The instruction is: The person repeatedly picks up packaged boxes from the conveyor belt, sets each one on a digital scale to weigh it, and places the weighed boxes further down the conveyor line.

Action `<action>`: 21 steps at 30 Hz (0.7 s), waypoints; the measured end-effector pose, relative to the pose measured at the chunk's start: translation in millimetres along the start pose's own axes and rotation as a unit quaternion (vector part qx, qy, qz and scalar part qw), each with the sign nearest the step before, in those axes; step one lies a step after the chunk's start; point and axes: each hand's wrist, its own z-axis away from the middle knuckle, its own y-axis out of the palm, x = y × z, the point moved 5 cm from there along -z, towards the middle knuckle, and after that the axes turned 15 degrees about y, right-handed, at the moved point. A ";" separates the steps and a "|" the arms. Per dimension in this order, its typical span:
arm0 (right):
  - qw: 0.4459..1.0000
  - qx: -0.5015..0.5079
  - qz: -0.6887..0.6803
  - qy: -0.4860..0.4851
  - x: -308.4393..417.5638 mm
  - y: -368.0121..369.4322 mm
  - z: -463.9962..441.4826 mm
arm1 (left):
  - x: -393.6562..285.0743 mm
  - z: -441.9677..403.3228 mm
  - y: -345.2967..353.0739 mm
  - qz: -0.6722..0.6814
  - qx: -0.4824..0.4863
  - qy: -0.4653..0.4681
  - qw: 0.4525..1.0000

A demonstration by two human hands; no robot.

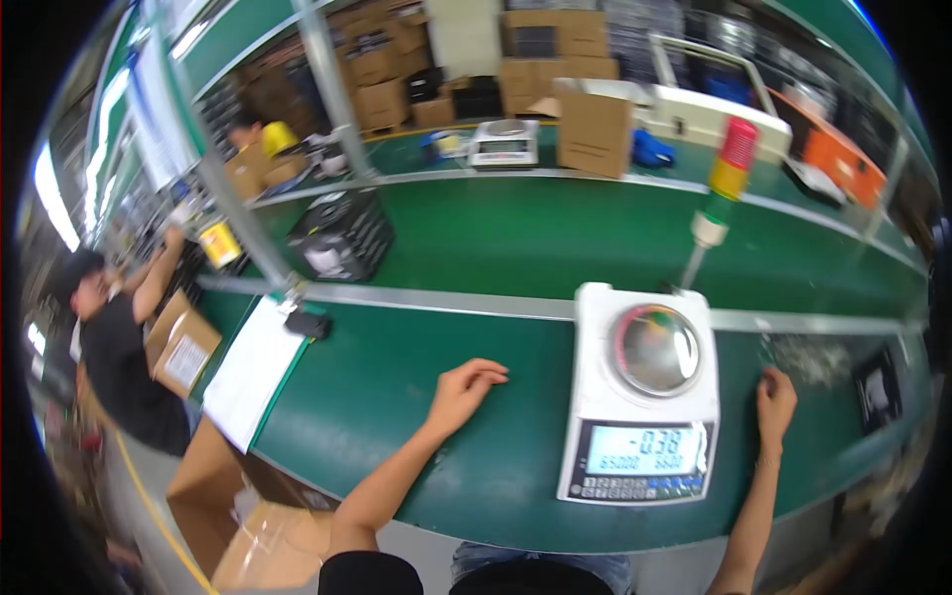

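Observation:
A white digital scale (645, 397) with a round metal pan stands on the green bench (397, 367), its lit display showing -0.38. Left of the scale, my left hand (464, 395) hovers over or rests on the bench, fingers curled loosely, and nothing shows in it. To the right of the scale is my right hand (775, 405), its fingers bent together near the bench top; whether they hold anything is hidden. Neither hand touches the scale.
A clipboard with white paper (256, 367) lies at the left. Behind are a black printed box (342, 236), a signal light (732, 169) and a second scale (504, 146). A dark box (878, 389) stands far right. A co-worker (124, 347) is at the left beside cartons.

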 end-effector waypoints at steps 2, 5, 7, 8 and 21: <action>0.999 0.009 -0.045 0.015 -12.6 1.1 -0.8 | -13.7 1.9 5.0 -0.115 0.042 0.051 0.991; 0.988 0.054 -0.135 0.052 -52.0 6.3 -10.4 | -23.7 2.9 13.0 -0.247 0.087 0.162 0.951; 0.989 0.072 -0.104 0.080 -40.8 -1.2 -8.9 | -28.1 4.0 15.1 -0.254 0.093 0.185 0.945; 0.989 0.069 -0.104 0.073 -43.4 -0.5 -8.9 | -27.0 4.2 15.2 -0.253 0.094 0.181 0.946; 0.995 0.053 -0.077 0.024 -34.3 8.4 -6.4 | 18.9 -58.0 -68.9 0.034 -0.241 -0.044 0.969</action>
